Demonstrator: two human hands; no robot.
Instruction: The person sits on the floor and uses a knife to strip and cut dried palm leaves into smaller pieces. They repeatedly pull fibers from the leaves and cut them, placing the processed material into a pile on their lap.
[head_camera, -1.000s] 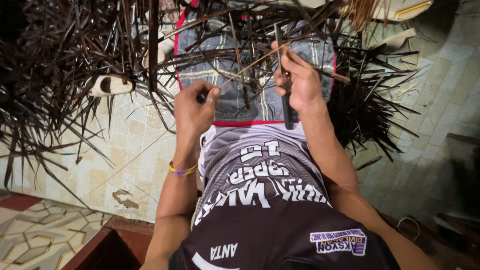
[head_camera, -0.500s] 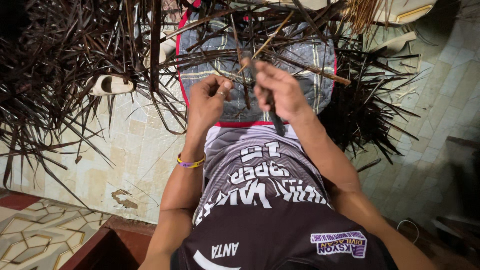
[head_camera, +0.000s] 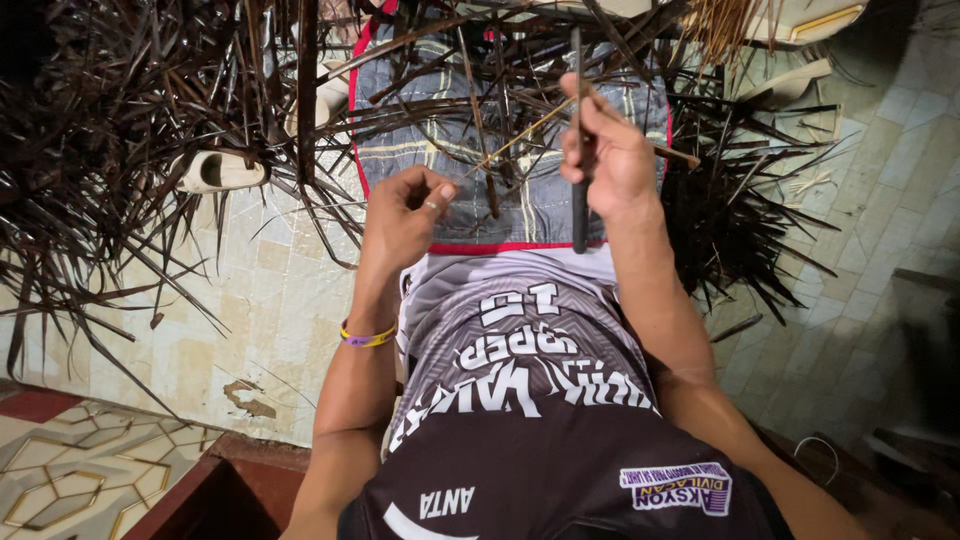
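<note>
My left hand (head_camera: 402, 216) pinches the near end of a thin pale leaf rib (head_camera: 520, 135) that runs up to the right across my lap. Over the rib, my right hand (head_camera: 612, 158) grips a dark, narrow knife-like tool (head_camera: 579, 150) held upright. Both hands hover above my plaid shorts (head_camera: 520, 190). Dark dried palm leaf strips (head_camera: 130, 130) lie draped over my lap and fan out on both sides. A yellow and purple band (head_camera: 366, 338) circles my left wrist.
A pale sandal (head_camera: 218, 172) lies on the tiled floor under the leaves at left. A bundle of light-coloured ribs (head_camera: 730, 25) sits at the top right. Patterned tiles and a red-brown step edge (head_camera: 200, 490) are at lower left. More dark strips (head_camera: 740, 230) pile up at right.
My hands came together over my lap half a second ago, then parted again. The right hand now holds the dark tool raised upright, and the left hand pinches the rib's end.
</note>
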